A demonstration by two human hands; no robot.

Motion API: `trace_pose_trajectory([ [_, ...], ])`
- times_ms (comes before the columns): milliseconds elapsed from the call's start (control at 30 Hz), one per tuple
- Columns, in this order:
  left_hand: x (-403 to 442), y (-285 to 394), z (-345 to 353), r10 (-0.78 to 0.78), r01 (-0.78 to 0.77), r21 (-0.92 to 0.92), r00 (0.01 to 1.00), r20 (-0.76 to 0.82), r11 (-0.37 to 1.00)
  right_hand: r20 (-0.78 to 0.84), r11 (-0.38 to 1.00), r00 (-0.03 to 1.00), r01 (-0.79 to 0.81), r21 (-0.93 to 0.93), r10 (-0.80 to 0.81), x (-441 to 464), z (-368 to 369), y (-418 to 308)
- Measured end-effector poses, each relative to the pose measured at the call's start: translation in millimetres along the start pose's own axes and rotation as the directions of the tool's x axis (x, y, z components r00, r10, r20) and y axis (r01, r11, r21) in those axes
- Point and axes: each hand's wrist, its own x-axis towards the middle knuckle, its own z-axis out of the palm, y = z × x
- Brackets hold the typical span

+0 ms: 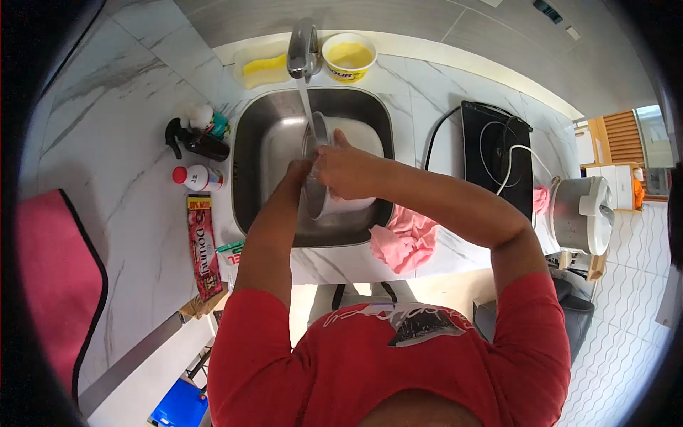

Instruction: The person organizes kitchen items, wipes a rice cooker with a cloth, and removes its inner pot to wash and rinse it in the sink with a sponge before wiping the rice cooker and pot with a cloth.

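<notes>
In the sink (242, 142), a round silvery metal vessel, perhaps a pot (314, 203), is tilted on its side with its rim toward the left. My right hand (345, 171) grips it near the rim, thumb pointing up and fingers curled. My left hand (300, 171) is at the vessel's opening; its fingers are hidden. Water runs from the faucet (304, 53) down onto the vessel's rim, just above my hands.
Behind the sink are a yellow tub (348, 57) and a yellow sponge in a tray (265, 65). Left stand a dark spray bottle (206, 145), a red-capped bottle (199, 178) and a Downy packet (204, 245). Right are a pink cloth (405, 240), black cooktop (491, 156) and rice cooker (580, 213).
</notes>
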Motion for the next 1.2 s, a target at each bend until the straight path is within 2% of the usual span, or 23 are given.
trace_pose_trajectory([
  [67,-24.2,63.4,-1.8,0.104,-0.097,0.286,0.995,-0.007,0.953,0.091,1.0,0.996,-0.008,0.002,0.008,-17.0,-13.6,1.8],
  [133,-15.6,97.4,-12.0,0.07,-0.092,0.369,0.995,0.074,0.925,0.055,0.965,0.996,-0.075,0.25,0.063,-33.5,-16.1,14.7],
  [167,-14.9,105.7,-19.5,0.03,-0.092,0.452,0.989,0.144,0.887,-0.124,0.953,0.99,-0.026,0.302,0.066,-44.5,-17.9,20.8],
  [267,-24.7,90.8,-56.7,0.058,-0.125,0.451,0.985,0.16,0.884,-0.377,0.858,0.912,0.059,0.51,0.161,-66.0,-4.0,40.2],
  [300,-51.5,97.7,-61.5,0.059,-0.121,0.452,0.987,0.149,0.884,-0.375,0.835,0.898,0.018,0.55,0.228,-73.2,0.9,44.3],
  [367,-121.1,129.3,-70.8,-0.053,0.055,-0.059,0.998,0.033,0.997,-0.417,0.811,0.871,0.037,0.584,0.26,-76.9,22.8,40.6],
  [467,-72.1,94.4,-98.5,-0.015,0.019,-0.131,0.999,0.038,0.991,-0.387,0.809,0.894,0.048,0.586,0.228,-77.2,71.4,48.5],
  [500,-86.8,99.8,-96.6,-0.02,0.023,-0.133,0.999,0.026,0.991,-0.355,0.897,0.912,-0.03,0.44,0.205,-73.7,94.5,51.6],
  [533,-112.2,112.9,-89.3,0.097,-0.1,-0.023,0.99,-0.098,0.995,-0.321,0.955,0.928,-0.101,0.278,0.191,-70.1,111.2,52.4],
  [567,-129.7,119.1,-83.8,0.226,-0.209,0.102,0.952,-0.204,0.973,-0.324,0.956,0.928,-0.09,0.28,0.182,-64.0,117.6,52.7],
  [600,-131.5,109.9,-81.0,0.224,-0.207,0.101,0.951,-0.214,0.973,-0.359,0.823,0.839,-0.169,0.542,0.408,-54.6,120.9,52.4],
  [633,-130.7,98.2,-77.1,0.536,-0.429,0.345,0.776,-0.332,0.835,-0.319,0.618,0.72,-0.192,0.762,0.617,-43.9,124.1,52.9],
  [667,-130.1,86.8,-76.0,0.793,-0.537,0.594,0.502,-0.346,0.599,-0.324,0.622,0.726,-0.18,0.762,0.607,-30.4,126.7,55.3],
  [700,-155.4,95.6,-69.5,0.785,-0.59,0.521,0.51,-0.353,0.617,0.168,-0.05,0.57,-0.217,0.975,0.804,-15.0,132.6,55.7],
  [733,-168.1,94.9,-63.2,0.782,-0.581,0.528,0.508,-0.36,0.62,0.671,-0.697,0.426,-0.12,0.707,0.607,-1.6,140.2,53.1],
  [767,-177.9,93.4,-58.1,0.823,-0.597,0.567,0.433,-0.368,0.568,0.67,-0.697,0.436,-0.124,0.706,0.601,8.8,152.6,47.0],
  [800,-186.1,90.0,-53.5,0.857,-0.607,0.605,0.356,-0.371,0.514,0.725,-0.808,0.465,-0.035,0.589,0.508,18.0,168.6,40.0],
  [833,-192.1,85.2,-49.3,0.855,-0.642,0.567,0.346,-0.387,0.516,0.762,-0.892,0.501,0.047,0.45,0.411,27.2,179.1,33.9],
  [1033,-232.0,59.0,-28.7,0.827,-0.586,0.587,0.34,-0.448,0.559,0.786,-0.904,0.448,0.25,0.347,0.425,49.9,216.3,-1.5],
  [1067,-236.1,56.8,-29.1,0.826,-0.586,0.585,0.342,-0.448,0.56,0.787,-0.904,0.447,0.25,0.346,0.425,50.1,219.0,-3.0],
  [1133,-243.2,53.6,-31.6,0.885,-0.563,0.683,0.295,-0.36,0.466,0.716,-0.903,0.582,0.075,0.424,0.385,51.8,226.7,-3.6],
  [1167,-245.9,52.8,-33.5,0.885,-0.564,0.682,0.294,-0.361,0.465,0.716,-0.902,0.581,0.075,0.425,0.386,54.4,229.4,-1.3],
  [1200,-250.1,55.7,-35.8,0.907,-0.574,0.703,0.265,-0.327,0.421,0.755,-0.886,0.565,-0.086,0.455,0.333,57.8,227.9,1.7],
])
